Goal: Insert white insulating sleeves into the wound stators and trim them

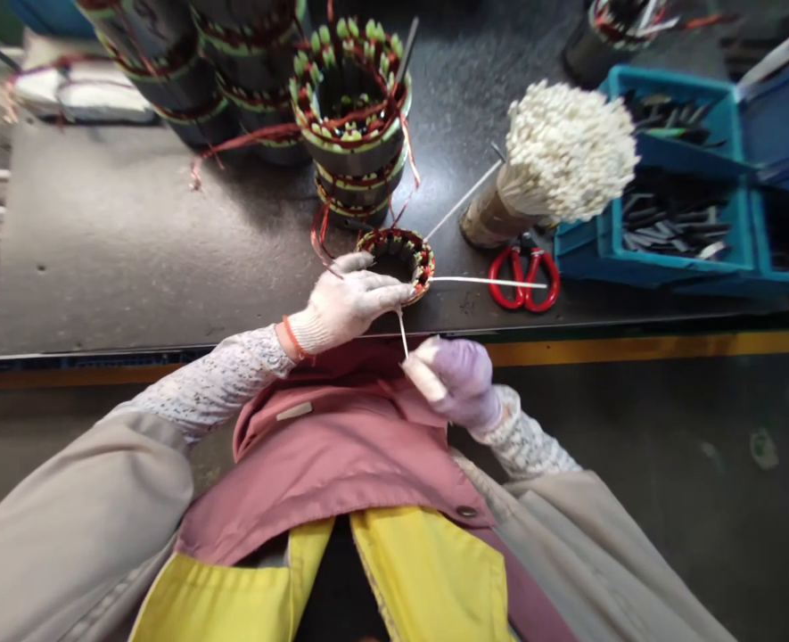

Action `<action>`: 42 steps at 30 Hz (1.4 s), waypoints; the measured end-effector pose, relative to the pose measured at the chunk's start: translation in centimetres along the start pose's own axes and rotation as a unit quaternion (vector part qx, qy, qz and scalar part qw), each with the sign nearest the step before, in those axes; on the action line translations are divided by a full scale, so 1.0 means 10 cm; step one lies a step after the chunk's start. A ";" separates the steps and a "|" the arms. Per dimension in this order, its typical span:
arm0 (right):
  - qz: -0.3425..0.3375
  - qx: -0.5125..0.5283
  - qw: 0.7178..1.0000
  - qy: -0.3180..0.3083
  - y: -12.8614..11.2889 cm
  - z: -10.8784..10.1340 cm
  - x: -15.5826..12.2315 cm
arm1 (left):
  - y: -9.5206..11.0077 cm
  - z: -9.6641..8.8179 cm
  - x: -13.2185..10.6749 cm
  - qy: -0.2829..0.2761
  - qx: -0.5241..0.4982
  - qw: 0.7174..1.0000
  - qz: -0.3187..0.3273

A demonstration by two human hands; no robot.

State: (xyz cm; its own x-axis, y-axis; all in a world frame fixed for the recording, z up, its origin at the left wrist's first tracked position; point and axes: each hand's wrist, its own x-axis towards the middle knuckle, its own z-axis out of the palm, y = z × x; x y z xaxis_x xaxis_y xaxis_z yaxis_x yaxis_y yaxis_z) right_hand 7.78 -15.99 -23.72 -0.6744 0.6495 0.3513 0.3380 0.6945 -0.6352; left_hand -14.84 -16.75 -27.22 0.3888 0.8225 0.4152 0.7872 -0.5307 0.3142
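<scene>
In a white knit glove, my left hand point(350, 301) lies across the near side of a ring-shaped motor stator point(423, 254) and grips it at the table edge. The stator has dark red windings and pale green insulation tabs. My right hand point(459, 379), in a purple and white glove, is closed on a white lacing cord point(403, 333) that runs taut down from the stator's near rim. Two more white cord lengths point(474, 280) stick out rightward from the stator. Red-handled scissors point(523, 278) lie right of it, blades hidden behind the bundle.
Stacked stators point(352, 147) with loose red lead wires stand behind my hands, with more stacks at back left. A thick bundle of white cords point(568, 152) stands to the right. Blue bins point(685, 267) hold dark sleeve pieces. The table's front edge point(133, 343) is near my body.
</scene>
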 end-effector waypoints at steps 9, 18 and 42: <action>0.281 0.338 0.898 -0.008 -0.21 -0.21 0.81 | -0.12 -0.13 -0.05 0.025 0.020 0.988 0.148; -0.034 0.037 0.902 -0.430 0.34 -0.51 1.10 | -0.36 -0.22 -0.18 -0.068 -0.175 0.977 0.099; -0.065 -0.297 0.710 -0.635 0.04 -0.22 1.60 | -0.56 -0.19 -0.06 -0.088 -0.269 0.945 0.164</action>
State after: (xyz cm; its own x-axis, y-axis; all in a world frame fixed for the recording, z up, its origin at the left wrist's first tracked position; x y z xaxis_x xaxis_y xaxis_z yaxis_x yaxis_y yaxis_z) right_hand -1.48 -4.64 -16.82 -0.6466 0.0267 -0.7623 0.1813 0.9761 -0.1196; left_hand -20.36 -14.69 -27.57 0.6804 0.5917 0.4324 0.2719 -0.7517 0.6008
